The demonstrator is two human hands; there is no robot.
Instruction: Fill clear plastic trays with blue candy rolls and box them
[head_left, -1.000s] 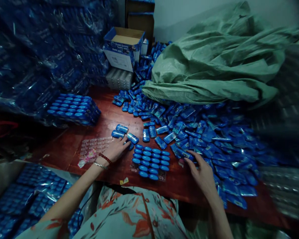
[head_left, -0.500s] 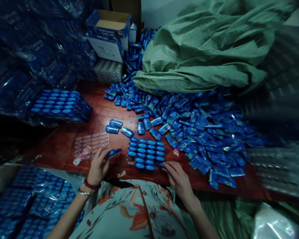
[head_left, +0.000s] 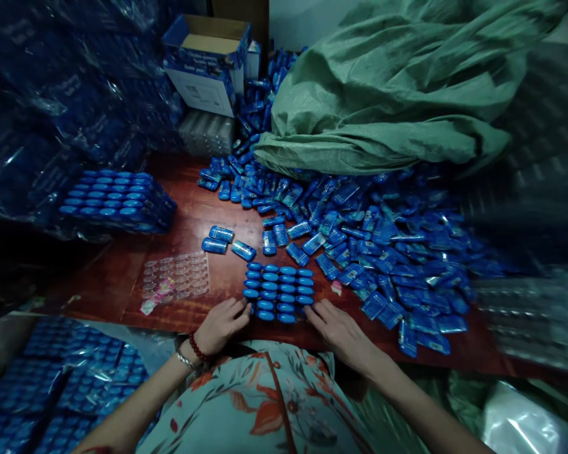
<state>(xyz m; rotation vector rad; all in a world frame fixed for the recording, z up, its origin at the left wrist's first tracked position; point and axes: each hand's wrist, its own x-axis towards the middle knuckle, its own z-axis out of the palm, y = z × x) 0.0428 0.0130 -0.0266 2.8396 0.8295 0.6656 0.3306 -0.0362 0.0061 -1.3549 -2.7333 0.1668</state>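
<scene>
A block of small blue packs stands on end in neat rows on the table before me, their rounded ends facing up. At its near left corner, my left hand has its fingers closed on a blue pack, mostly hidden by the fingertips. My right hand pinches another pack at the near right corner, also largely covered. Left of the block lies a clear moulded plastic tray with rows of oval hollows. Behind it are a few loose blue packs.
A large heap of blue packs spreads across the back and right, under a green sack. Stacked packs stand at the left. An open carton sits behind, and clear trays are piled at right.
My left hand has moved right, from beside the clear tray to the block's near left corner, carrying its pack. My right hand has shifted slightly left, against the near right corner.
</scene>
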